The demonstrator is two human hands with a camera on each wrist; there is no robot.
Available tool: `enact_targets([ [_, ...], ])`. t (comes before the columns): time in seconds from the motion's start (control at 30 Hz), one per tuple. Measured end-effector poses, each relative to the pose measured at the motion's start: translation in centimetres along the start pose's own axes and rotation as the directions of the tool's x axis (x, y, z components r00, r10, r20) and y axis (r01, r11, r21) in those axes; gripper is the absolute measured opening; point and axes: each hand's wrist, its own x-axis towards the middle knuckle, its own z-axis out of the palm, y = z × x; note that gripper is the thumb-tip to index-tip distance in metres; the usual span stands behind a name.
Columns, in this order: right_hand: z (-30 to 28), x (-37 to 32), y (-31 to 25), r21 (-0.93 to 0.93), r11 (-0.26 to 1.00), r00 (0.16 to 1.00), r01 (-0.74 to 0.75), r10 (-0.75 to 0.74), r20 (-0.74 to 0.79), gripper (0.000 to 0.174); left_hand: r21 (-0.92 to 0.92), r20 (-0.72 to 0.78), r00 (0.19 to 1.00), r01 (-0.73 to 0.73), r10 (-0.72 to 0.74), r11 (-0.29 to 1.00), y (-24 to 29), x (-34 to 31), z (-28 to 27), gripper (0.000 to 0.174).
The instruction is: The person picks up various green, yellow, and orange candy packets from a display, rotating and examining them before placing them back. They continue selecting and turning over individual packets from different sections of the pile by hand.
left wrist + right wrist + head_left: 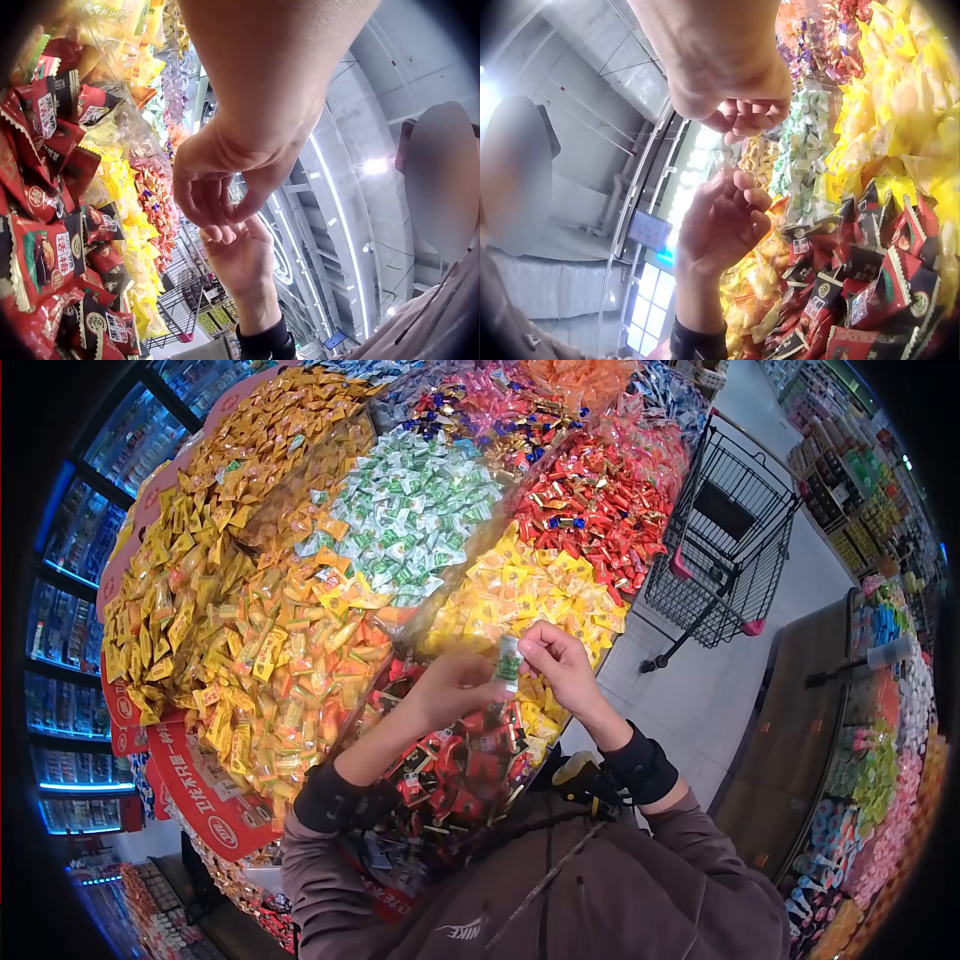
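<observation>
Green-and-white packet point(508, 659) | was small, wrapped | pointed roughly toward the body | sat between left grip point(455, 688) and right grip point(562, 668)

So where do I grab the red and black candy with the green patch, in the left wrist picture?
I'd pinch the candy by its zigzag edge, coming from above the pile. That edge is flat and thin, and the printed face points outward, while other candies crowd around it.
</observation>
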Motion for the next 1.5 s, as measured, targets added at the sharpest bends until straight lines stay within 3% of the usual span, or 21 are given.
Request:
enact_targets([
  [0.27, -0.2, 0.3, 0.2, 0.029, 0.999, 0.998, -0.032, 0.03, 0.05, 0.019, 0.017, 0.015, 1.0, -0.005, 0.005, 1.0, 0.6, -0.4, 0.3, 0.035],
  [0.37, -0.2, 0.3, 0.4, 0.031, 0.999, 0.997, -0.042, 0.04, 0.069, 0.02, 0.235, 0.044, 0.999, 0.02, -0.032, 0.972, 2.2, -0.9, 0.2, 0.019],
  [0.47, -0.2, 0.4, 0.6, 0.037, 0.998, 0.996, -0.046, 0.044, 0.077, 0.021, 0.187, 0.033, 0.995, 0.082, -0.089, 0.979, 3.1, -1.1, 0.5, 0.02],
  [0.57, -0.1, 0.5, 0.7, 0.063, 0.998, 0.998, -0.031, 0.027, 0.064, 0.021, 0.195, 0.041, 0.997, 0.054, -0.063, 0.979, 2.6, -1.0, 0.3, 0.018],
  [0.77, -0.7, 1.1, 0.1, 0.027, 0.998, 0.993, -0.054, 0.057, -0.107, 0.015, 0.211, -0.175, 0.981, -0.04, 0.078, 0.977, 3.8, -0.4, 0.0, 0.025],
  [0.87, -0.6, 1.0, -0.4, 0.016, 0.997, 0.989, -0.077, 0.078, -0.123, 0.016, 0.563, -0.232, 0.889, -0.209, 0.396, 0.8, 4.3, 0.5, 0.2, 0.029],
  [1.1, -0.5, 1.3, 0.3, 0.025, 0.999, 0.999, -0.025, 0.027, -0.045, 0.017, 0.859, -0.061, 0.797, -0.265, 0.601, 0.439, 6.1, 1.2, 0.0, 0.024],
  [1.2, -1.0, 1.5, 1.0, 0.048, 0.998, 1.0, -0.028, 0.028, -0.011, 0.017, 0.965, -0.042, 0.763, -0.136, 0.645, 0.224, 8.4, 2.5, -2.0, 0.02],
  [1.27, -1.2, 1.6, 1.4, 0.039, 0.998, 0.999, -0.041, 0.041, 0.008, 0.018, 0.974, -0.156, 0.751, 0.01, 0.642, 0.224, 9.6, 4.5, -4.3, 0.019],
  [1.33, -1.0, 1.6, 1.3, 0.029, 0.998, 0.998, -0.064, 0.064, 0.022, 0.018, 0.976, -0.173, 0.759, 0.046, 0.627, 0.213, 10.1, 6.3, -7.4, 0.013],
  [1.5, -1.6, 1.8, 1.7, 0.0, 0.996, 0.996, -0.084, 0.084, 0.031, 0.018, 0.98, -0.193, 0.73, 0.107, 0.655, 0.17, 8.8, 10.9, -12.8, 0.017],
])
